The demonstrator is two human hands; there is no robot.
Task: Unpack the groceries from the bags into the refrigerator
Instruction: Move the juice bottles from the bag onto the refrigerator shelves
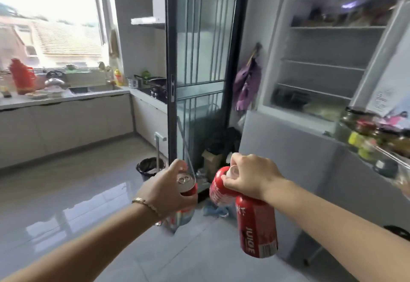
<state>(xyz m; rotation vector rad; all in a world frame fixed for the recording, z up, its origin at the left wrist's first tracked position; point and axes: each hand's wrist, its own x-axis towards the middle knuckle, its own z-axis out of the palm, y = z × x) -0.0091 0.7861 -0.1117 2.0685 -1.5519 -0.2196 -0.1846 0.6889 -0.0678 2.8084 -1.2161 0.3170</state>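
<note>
Red juice can (257,228) hangs from the right hand (250,177), whose curled fingers pinch its top together with a tilted red can (216,187). The left hand (170,189) wraps its fingers round a silver-topped can (186,182). The open refrigerator (328,44) stands ahead on the right.

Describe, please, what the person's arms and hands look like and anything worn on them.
The left arm and right arm are bare, with no sleeves in view. Neither the left hand nor the right hand wears a glove. A thin gold-coloured chain bracelet circles the left wrist; the right wrist carries nothing, and no rings show.
</note>
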